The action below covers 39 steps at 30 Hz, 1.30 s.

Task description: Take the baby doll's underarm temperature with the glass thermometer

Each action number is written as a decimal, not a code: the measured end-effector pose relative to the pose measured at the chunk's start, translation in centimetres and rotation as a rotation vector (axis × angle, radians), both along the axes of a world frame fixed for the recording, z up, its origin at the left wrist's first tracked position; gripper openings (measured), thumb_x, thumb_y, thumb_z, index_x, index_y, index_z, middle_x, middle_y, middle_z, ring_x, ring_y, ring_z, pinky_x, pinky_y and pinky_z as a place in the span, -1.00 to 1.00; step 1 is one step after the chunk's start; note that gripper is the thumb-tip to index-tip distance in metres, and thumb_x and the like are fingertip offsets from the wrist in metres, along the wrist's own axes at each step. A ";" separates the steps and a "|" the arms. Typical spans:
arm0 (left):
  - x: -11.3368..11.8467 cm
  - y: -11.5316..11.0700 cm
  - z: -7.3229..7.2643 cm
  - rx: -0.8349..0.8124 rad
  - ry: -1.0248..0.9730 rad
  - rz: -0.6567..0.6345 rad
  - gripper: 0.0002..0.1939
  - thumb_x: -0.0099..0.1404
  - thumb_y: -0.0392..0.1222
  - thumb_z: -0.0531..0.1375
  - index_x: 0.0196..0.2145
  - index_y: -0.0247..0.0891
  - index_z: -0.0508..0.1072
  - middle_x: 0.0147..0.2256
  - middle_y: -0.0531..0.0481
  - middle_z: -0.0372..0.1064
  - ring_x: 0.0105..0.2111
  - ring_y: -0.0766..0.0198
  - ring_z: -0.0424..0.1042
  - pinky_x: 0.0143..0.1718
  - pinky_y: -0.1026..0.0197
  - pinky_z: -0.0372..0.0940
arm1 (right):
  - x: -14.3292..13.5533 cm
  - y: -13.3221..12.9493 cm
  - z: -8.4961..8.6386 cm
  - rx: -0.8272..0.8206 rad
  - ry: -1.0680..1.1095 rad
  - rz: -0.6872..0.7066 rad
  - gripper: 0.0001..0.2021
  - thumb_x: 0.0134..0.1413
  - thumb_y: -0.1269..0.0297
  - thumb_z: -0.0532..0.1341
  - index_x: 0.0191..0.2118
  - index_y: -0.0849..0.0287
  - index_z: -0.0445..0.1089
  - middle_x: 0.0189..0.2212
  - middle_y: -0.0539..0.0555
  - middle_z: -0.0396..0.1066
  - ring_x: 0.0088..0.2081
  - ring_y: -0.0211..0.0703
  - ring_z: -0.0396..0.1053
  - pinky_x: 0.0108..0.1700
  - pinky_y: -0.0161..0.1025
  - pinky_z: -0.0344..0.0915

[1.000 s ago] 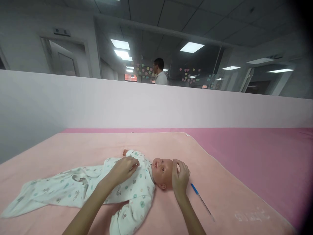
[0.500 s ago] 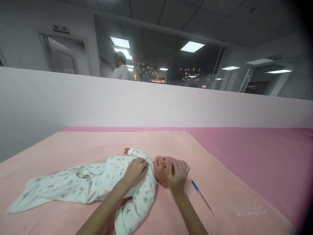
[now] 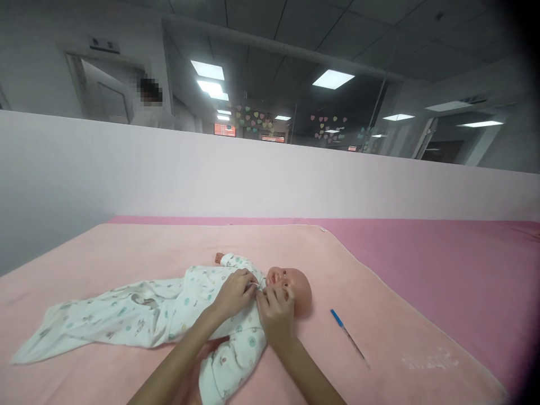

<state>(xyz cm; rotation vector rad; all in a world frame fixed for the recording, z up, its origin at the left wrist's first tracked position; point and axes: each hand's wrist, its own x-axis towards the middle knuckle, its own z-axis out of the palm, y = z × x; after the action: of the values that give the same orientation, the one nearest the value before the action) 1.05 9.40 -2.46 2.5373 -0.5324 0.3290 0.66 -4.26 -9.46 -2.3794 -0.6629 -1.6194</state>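
Observation:
A baby doll [image 3: 300,287] lies on its back with its bald head to the right, dressed in a white printed sleepsuit [image 3: 169,309]. At the neckline my left hand [image 3: 236,292] has its fingers pinched together, and a thin white string [image 3: 254,283] shows at their tips. Right beside it, my right hand [image 3: 276,312] is closed at the collar, its bent fingers covering the doll's chin and part of its cheek. What the right fingertips grip is hidden. Both forearms reach in over the near side, the left one crossing the sleepsuit's body.
A blue-handled thin metal rod [image 3: 349,337] rests to the right of the doll on a peach blanket [image 3: 367,292]. Beneath it is a pink mat [image 3: 455,264]. A low white wall [image 3: 270,180] runs along the back. Beyond it stands a person [image 3: 152,107].
My right hand has come left and down from over the doll's forehead to the collar, beside my left hand, which has hardly moved. The person behind the wall has shifted left.

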 end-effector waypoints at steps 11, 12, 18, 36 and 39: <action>0.1 0.1 -0.1 -0.029 0.027 -0.002 -0.72 0.22 -0.20 -0.07 -0.35 -0.23 0.44 -0.33 -0.05 0.36 -0.24 0.18 0.29 -0.19 0.18 0.16 | 1.6 -0.3 -0.3 0.023 -0.071 0.034 -0.96 0.00 0.40 0.19 -0.43 0.15 0.36 -0.35 0.03 0.43 -0.18 -0.12 0.30 0.08 0.04 -0.04; 0.1 0.1 -0.1 -0.023 0.019 0.000 -0.72 0.22 -0.20 -0.07 -0.36 -0.23 0.43 -0.33 -0.05 0.36 -0.25 0.18 0.29 -0.20 0.18 0.16 | 1.8 -0.6 -0.3 0.018 -0.085 0.058 -0.94 0.00 0.39 0.20 -0.46 0.15 0.35 -0.37 0.02 0.43 -0.20 -0.14 0.30 0.07 0.03 -0.03; 0.3 0.1 -0.5 -0.008 0.005 0.003 -0.71 0.24 -0.17 -0.07 -0.36 -0.24 0.44 -0.34 -0.05 0.36 -0.25 0.18 0.30 -0.19 0.18 0.16 | 3.5 -2.5 -0.5 -0.063 -0.145 0.214 -0.91 -0.02 0.41 0.20 -0.50 0.16 0.32 -0.47 -0.03 0.40 -0.29 -0.24 0.30 0.05 -0.05 -0.03; -0.5 4.0 4.4 -0.069 -0.093 0.088 -0.67 0.28 -0.02 -0.07 -0.12 -0.13 0.36 -0.11 0.01 0.33 -0.08 0.18 0.28 -0.07 0.14 0.19 | -6.7 -21.1 -2.9 0.226 0.832 -0.543 -0.63 0.00 0.06 0.08 -0.27 0.25 0.46 -0.35 0.23 0.45 -0.32 0.06 0.40 -0.32 -0.10 0.26; -0.6 4.7 5.0 -0.062 -0.122 0.131 -0.65 0.28 0.02 -0.08 -0.13 -0.14 0.36 -0.11 0.00 0.32 -0.11 0.18 0.29 -0.18 0.19 0.24 | -7.9 -21.7 -3.6 0.215 1.003 -0.538 -0.62 0.03 0.04 0.04 -0.23 0.17 0.46 -0.26 0.18 0.43 -0.24 0.03 0.39 -0.26 -0.14 0.24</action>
<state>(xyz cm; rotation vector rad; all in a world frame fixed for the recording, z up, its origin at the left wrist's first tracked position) 0.45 14.14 2.54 2.5088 -0.3951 0.5425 -7.28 -26.00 -13.04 -2.8439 0.3395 -0.3594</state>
